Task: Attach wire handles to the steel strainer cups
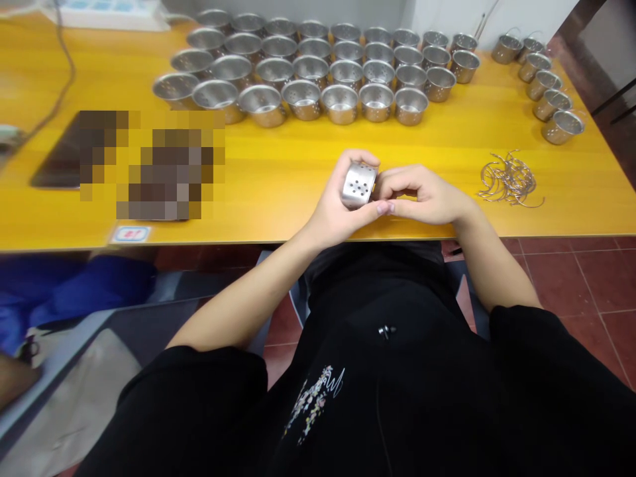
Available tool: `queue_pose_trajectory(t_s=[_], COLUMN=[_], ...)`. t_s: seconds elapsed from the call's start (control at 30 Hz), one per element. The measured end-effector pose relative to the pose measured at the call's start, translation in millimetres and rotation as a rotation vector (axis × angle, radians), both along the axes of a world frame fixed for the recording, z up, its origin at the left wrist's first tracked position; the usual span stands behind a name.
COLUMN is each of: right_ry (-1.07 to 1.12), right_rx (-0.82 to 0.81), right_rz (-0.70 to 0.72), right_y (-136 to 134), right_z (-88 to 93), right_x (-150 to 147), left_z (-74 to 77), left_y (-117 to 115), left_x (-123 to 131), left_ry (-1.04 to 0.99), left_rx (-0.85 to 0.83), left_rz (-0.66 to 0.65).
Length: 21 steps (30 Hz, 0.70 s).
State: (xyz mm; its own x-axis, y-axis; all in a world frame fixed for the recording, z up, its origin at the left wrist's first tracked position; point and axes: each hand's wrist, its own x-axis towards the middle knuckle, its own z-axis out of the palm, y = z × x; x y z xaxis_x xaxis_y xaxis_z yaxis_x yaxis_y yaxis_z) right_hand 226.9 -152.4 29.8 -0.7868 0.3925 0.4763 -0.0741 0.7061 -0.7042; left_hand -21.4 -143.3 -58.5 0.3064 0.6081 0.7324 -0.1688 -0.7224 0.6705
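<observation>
Yellow worktable (pixel 278 179), with rows of perforated steel cups (pixel 303 73) at the back and loose wire handles (pixel 509 179) heaped to the right. Near the front edge, left hand (pixel 338 212) clamped around one perforated cup (pixel 358 185), tipped sideways, seemingly for access to its rim. Right hand (pixel 427 195) pinched shut against that rim, contents unclear.

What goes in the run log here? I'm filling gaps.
left hand: holds perforated metal cup | right hand: at cup rim | wire handles: piled right

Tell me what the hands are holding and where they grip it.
The left hand holds a small perforated metal cup by its side wall, on its side. The right hand pinches at its rim end; what the fingertips grip there cannot be told.
</observation>
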Motion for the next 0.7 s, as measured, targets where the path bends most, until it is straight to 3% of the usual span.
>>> queue_pose_trajectory(t_s=[0.47, 0.7], right_ry=[0.018, 0.063], right_rx=[-0.016, -0.039], right_rz=[-0.015, -0.067], right_y=[1.3, 5.0], right_z=[-4.2, -4.7], right_x=[0.5, 6.1], left_z=[7.1, 9.3], left_y=[-5.8, -9.6], left_x=[2.0, 3.3], left_ry=[-0.016, 0.008], left_rx=[-0.07, -0.182], left_rz=[-0.012, -0.009])
